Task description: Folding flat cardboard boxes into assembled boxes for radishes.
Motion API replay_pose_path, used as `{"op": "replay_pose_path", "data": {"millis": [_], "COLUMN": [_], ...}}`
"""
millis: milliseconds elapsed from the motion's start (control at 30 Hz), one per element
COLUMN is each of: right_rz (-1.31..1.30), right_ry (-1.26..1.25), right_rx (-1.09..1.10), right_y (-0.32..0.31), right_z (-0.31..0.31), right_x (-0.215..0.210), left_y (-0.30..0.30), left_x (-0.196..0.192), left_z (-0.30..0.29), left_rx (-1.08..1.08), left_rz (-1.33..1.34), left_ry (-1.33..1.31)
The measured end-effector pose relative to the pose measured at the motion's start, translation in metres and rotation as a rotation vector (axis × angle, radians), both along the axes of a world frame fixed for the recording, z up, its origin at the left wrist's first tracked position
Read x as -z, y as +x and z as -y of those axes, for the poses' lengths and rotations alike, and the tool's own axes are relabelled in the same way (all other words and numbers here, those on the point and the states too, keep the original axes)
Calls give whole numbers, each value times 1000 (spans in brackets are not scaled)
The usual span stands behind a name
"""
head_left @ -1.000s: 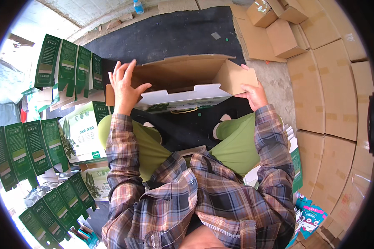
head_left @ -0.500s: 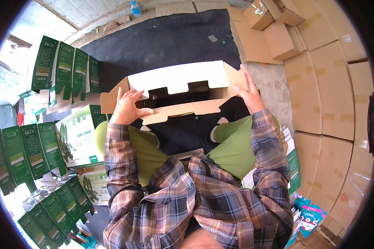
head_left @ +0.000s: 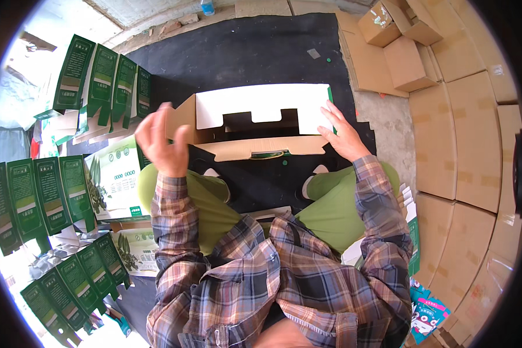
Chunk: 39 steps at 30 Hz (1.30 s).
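A cardboard carton, white on its tall far panel and plain brown inside, stands open in front of me with notched flaps. My right hand lies against the carton's right end, fingers stretched over its corner, where the side flap no longer sticks out. Beside the left end, my left hand is raised with its fingers apart and slightly blurred. The brown left flap stands out from the carton next to that hand; whether they touch I cannot tell. Inside, the carton is dark.
Rows of green printed cartons stand at my left, near white-and-green boxes. Brown cartons are stacked along the right. Opened brown boxes lie at the far right. A black mat covers the floor.
The carton's right flap has been folded in under my right hand. My left hand has let go of the near left corner and risen outward beside the left flap. The view has shifted slightly.
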State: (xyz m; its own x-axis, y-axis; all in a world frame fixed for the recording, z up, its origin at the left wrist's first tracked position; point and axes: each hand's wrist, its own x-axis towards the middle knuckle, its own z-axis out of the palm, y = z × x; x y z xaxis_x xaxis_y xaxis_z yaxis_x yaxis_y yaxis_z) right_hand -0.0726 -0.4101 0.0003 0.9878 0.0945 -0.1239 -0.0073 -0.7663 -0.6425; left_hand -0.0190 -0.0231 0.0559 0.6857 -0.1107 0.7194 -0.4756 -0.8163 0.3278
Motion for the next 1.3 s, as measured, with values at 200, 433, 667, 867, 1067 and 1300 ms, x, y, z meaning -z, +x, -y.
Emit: {"op": "replay_pose_path", "data": {"millis": [200, 433, 667, 867, 1067, 1300], "right_rz": [-24, -22, 38, 66, 160, 114], "right_ry": [-12, 101, -39, -309, -357, -363], "right_rx": [-7, 26, 61, -3, 5, -61], "right_y": [3, 8, 7, 1, 4, -1], "right_z": [-3, -6, -18, -42, -47, -43], "right_x": [0, 1, 0, -15, -10, -9], "left_y": [2, 9, 5, -1, -6, -7], "left_x": [29, 56, 59, 61, 50, 55], "left_z": [-29, -7, 33, 35, 45, 41], "left_rx": [489, 360, 32, 154, 159, 190], "left_rz": [-755, -616, -619, -547, -641, -684], "left_ry": [-516, 33, 140, 376, 460, 527]}}
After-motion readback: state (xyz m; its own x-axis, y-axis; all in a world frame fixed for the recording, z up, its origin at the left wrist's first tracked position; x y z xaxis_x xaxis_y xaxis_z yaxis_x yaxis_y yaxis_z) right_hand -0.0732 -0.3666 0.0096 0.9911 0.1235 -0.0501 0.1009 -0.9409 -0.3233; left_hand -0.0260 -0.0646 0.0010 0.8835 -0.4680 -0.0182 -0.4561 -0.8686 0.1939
